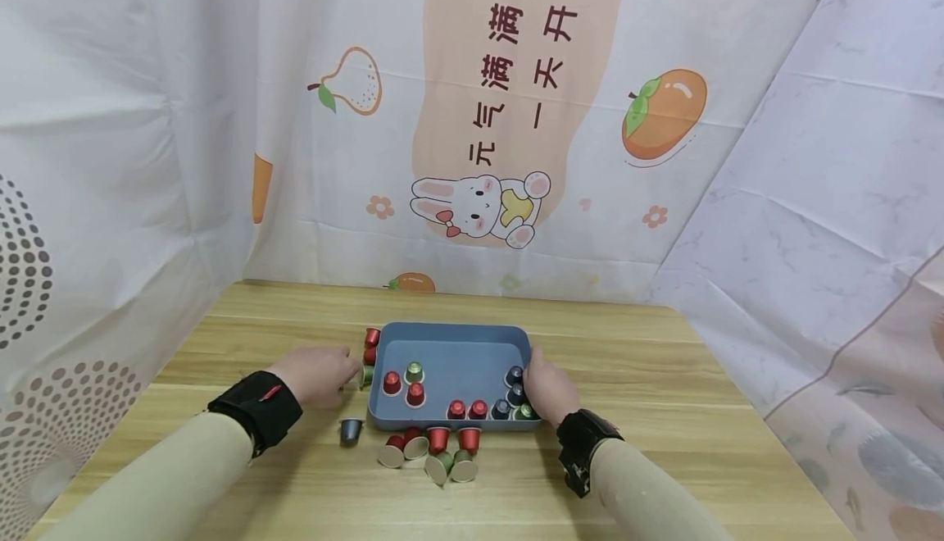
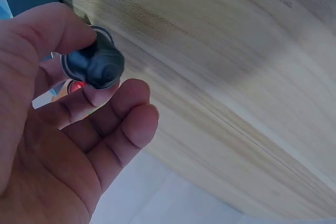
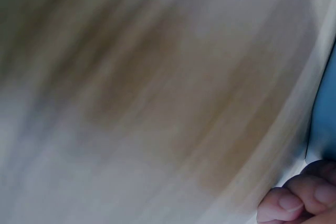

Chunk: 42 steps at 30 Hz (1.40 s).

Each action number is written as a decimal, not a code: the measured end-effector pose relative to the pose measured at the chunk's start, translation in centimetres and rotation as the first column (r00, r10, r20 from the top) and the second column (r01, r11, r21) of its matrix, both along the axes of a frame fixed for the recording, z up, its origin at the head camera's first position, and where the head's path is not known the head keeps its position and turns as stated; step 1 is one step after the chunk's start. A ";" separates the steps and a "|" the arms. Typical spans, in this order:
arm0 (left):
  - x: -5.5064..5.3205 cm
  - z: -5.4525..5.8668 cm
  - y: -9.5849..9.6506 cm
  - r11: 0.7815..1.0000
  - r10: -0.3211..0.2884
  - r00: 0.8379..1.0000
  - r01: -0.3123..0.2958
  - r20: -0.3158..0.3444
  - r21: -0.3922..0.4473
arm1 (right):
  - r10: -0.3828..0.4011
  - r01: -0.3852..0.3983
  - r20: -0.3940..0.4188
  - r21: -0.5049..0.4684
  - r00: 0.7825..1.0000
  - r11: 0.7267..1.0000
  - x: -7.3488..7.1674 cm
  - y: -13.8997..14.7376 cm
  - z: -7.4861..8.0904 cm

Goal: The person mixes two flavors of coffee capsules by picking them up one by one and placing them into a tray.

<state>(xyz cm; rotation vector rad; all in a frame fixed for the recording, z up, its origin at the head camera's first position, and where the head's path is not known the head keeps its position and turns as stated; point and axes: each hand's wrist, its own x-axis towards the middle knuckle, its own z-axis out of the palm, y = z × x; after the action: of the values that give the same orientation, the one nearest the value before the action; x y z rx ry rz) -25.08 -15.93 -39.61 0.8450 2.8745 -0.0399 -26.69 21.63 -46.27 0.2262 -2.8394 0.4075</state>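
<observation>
A blue-grey tray (image 1: 450, 332) lies on the wooden table, with several red, green and dark coffee capsules inside along its left, front and right. My left hand (image 1: 317, 375) is just left of the tray. In the left wrist view that hand (image 2: 63, 103) pinches a dark coffee capsule (image 2: 97, 64) between thumb and fingers, the other fingers loosely bent. The head view hides this capsule behind the hand. My right hand (image 1: 549, 389) grips the tray's right side; curled fingers (image 3: 289, 203) show beside the blue wall (image 3: 325, 114) in the right wrist view.
Red capsules (image 1: 370, 356) and a green capsule (image 1: 366, 375) line the tray's left outer side. A dark capsule (image 1: 351, 430) stands near its front left corner. Several red capsules (image 1: 438, 440) and two green capsules (image 1: 464, 467) lie before the front wall. A printed curtain (image 1: 354, 197) hangs behind the table.
</observation>
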 end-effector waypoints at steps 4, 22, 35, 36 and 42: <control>-0.1 0.0 -0.2 1.000 -0.002 1.000 0.003 -0.010 0.013 | -0.007 0.007 0.008 -0.004 1.000 1.000 -0.1 0.0 0.1; -0.4 1.6 -0.4 0.998 -0.034 0.991 0.040 -0.132 0.049 | 0.011 -0.011 -0.006 -0.010 1.000 1.000 -0.1 0.1 -0.2; -1.0 4.3 -0.4 0.996 -0.031 0.992 0.040 -0.119 0.078 | 0.002 -0.002 0.008 -0.005 1.000 1.000 -0.3 0.2 -0.4; -1.0 4.5 -0.4 0.995 -0.036 0.992 0.047 -0.122 0.083 | 0.002 -0.002 0.008 -0.006 1.000 1.000 -0.3 0.2 -0.4; -1.1 5.8 -0.1 0.992 -0.074 0.991 0.085 -0.115 0.093 | 0.012 -0.012 0.001 -0.005 1.000 1.000 -0.4 0.3 -0.5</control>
<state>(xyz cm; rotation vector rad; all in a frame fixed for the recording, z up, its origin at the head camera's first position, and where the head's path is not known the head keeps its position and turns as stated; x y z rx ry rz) -26.15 -16.01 -33.86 1.0062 2.9656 0.0463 -27.07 21.91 -46.74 0.2417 -2.8390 0.4169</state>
